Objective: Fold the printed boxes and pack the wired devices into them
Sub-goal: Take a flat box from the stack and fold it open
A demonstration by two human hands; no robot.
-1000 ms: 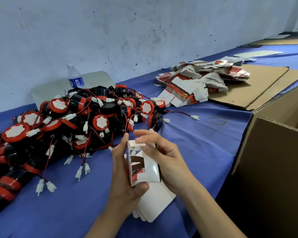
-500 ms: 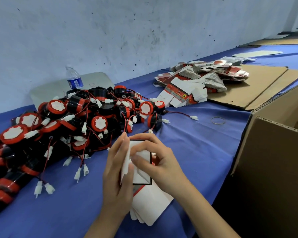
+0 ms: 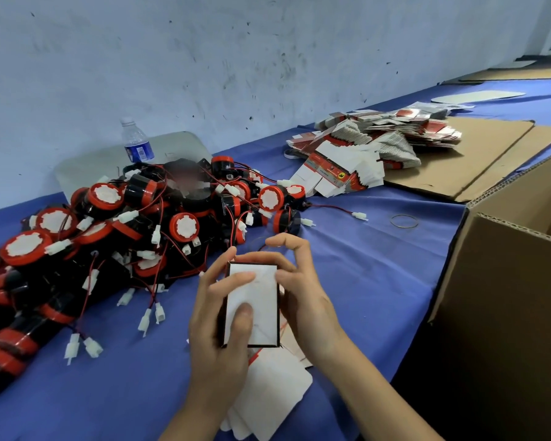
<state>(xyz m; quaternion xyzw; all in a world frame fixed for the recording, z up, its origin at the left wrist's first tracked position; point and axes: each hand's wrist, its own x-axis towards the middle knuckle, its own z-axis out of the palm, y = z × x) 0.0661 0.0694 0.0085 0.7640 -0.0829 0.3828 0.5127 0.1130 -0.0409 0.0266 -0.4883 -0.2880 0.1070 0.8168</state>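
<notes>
Head view | left hand (image 3: 217, 326) and right hand (image 3: 303, 297) both grip box (image 3: 255, 307), thumbs pressed on its white face | box's long axis points away, near device pile (image 3: 124, 230)

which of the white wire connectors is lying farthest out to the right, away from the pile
The white connector at the end of the red-and-black lead trailing right from the pile of wired devices, just left of the rubber band; the others stay by the pile.

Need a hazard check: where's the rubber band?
Head view, right side: the rubber band lies flat on the blue cloth, beside the big cardboard carton.
</notes>
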